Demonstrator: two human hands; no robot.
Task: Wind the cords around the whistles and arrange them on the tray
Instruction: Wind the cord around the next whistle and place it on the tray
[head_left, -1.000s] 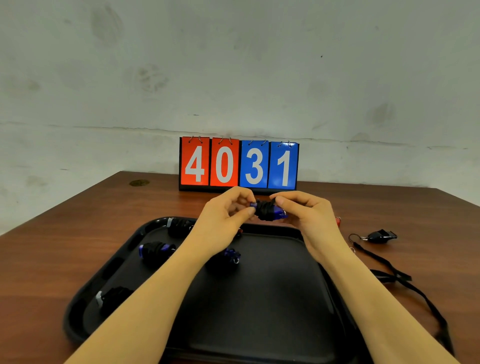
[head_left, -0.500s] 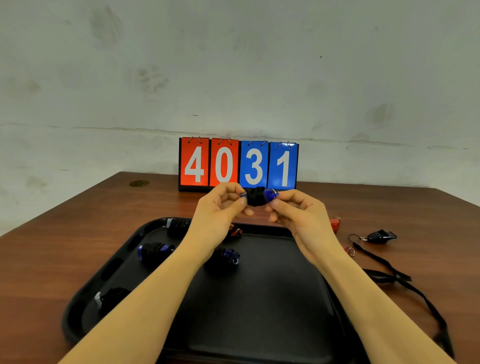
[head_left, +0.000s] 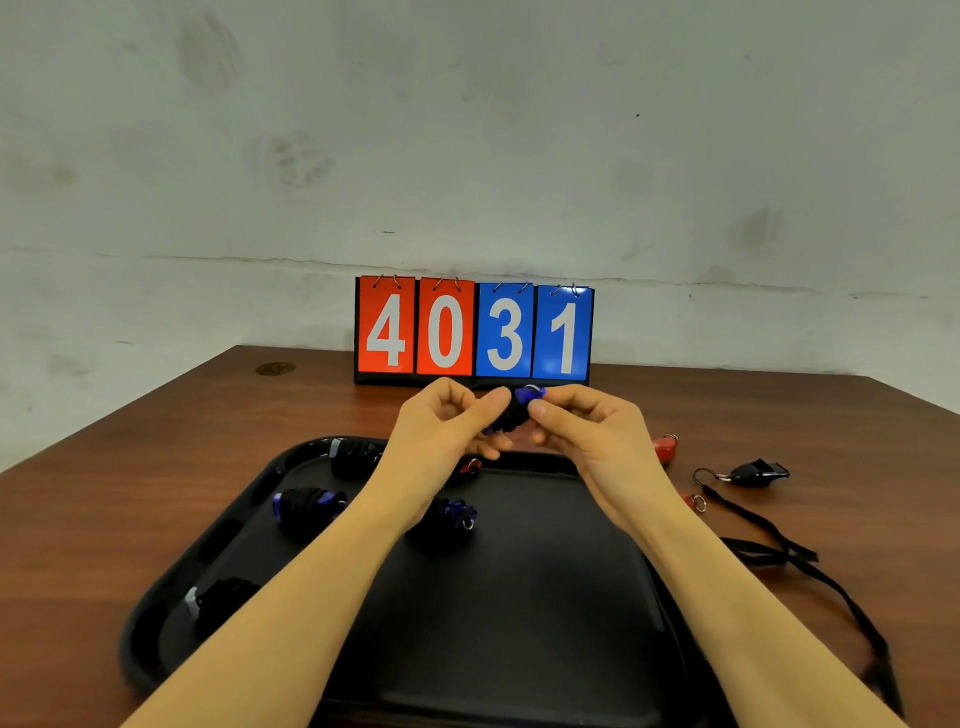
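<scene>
Both hands have come up and toward the scoreboard (head_left: 474, 332) since a second ago, and the blue whistle (head_left: 519, 410) has tipped from level to slanted, ring end up; left hand (head_left: 441, 431) and right hand (head_left: 587, 431) each pinch it between thumb and fingers above the tray's (head_left: 519, 649) far edge; cord looks fully wound, so likely last tuck before setting down; four wound whistles lie in tray's left part; black whistle (head_left: 758, 473) with loose cord (head_left: 779, 551) waits on table (head_left: 130, 493) at right, red one (head_left: 665, 448) nearby; only writing: 4 0 3 1 on scoreboard, no brands legible
</scene>
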